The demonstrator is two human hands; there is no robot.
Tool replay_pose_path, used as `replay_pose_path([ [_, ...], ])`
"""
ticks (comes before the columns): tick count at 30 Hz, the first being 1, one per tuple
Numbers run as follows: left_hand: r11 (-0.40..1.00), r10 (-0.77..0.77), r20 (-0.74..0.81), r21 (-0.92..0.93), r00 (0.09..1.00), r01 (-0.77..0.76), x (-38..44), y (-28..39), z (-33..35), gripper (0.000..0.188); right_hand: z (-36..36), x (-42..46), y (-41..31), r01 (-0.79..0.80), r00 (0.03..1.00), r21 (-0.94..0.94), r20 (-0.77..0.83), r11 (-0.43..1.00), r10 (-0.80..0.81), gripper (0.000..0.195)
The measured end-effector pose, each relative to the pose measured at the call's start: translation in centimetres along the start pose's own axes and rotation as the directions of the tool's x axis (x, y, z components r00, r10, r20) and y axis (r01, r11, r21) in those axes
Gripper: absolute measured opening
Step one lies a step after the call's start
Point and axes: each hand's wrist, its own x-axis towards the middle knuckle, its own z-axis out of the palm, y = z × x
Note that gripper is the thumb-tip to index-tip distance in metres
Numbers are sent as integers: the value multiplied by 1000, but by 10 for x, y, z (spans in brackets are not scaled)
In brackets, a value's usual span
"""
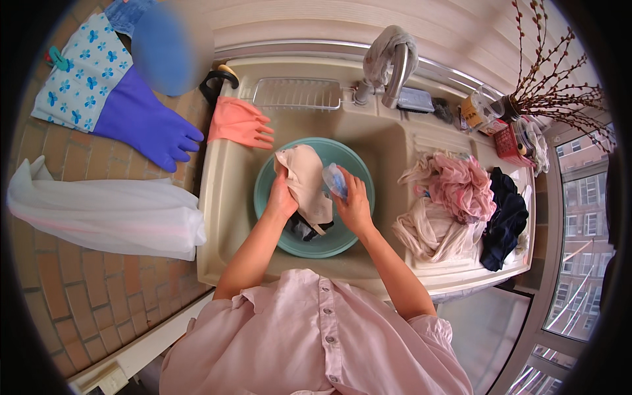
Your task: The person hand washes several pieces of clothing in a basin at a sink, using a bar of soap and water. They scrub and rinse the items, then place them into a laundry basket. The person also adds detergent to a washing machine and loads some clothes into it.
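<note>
My left hand (283, 197) grips a beige garment (307, 180) with a rounded, cup-like form that looks like a bra. It is held over a green plastic basin (363, 242) that sits in the sink. In my right hand (354, 202) is a small translucent plastic scrubbing brush or similar item (335, 180) with blue in it, close beside the garment's right side. Dark wet fabric (302, 229) lies in the basin below, partly covered by the beige garment. My fingers hide part of both held things.
Crumpled pink cloth (461, 187), pale cloth (434, 229) and dark cloth (504, 222) lie on the washboard side. A cloth-wrapped faucet (395, 69) stands behind. Pink rubber gloves (237, 123) hang over the left rim; a purple glove (143, 116) hangs further left. Branches (548, 74) lean in at right.
</note>
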Motion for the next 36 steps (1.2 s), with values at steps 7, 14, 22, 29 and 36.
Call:
replay_pose_path([
  [7, 969, 31, 482, -230, 876, 92, -4, -25, -8, 46, 47, 14, -35, 321, 935, -295, -54, 900, -351, 45],
  [14, 956, -199, 49, -212, 979, 205, -22, -46, 14, 49, 27, 51, 3, 14, 997, -297, -63, 955, -34, 39],
  [22, 972, -135, 14, -191, 991, 135, -22, -44, 18, 45, 38, 35, -10, -82, 980, -260, -196, 962, 30, 39],
  [29, 987, -3, 66, -159, 998, 14, -10, -13, 36, 59, 27, 32, 26, -537, 761, 831, 402, 147, 509, 46],
  [36, 985, -173, -27, -7, 985, 173, -19, -35, 20, 63, 38, 29, 4, -297, 937, 472, -25, 830, 349, 43],
])
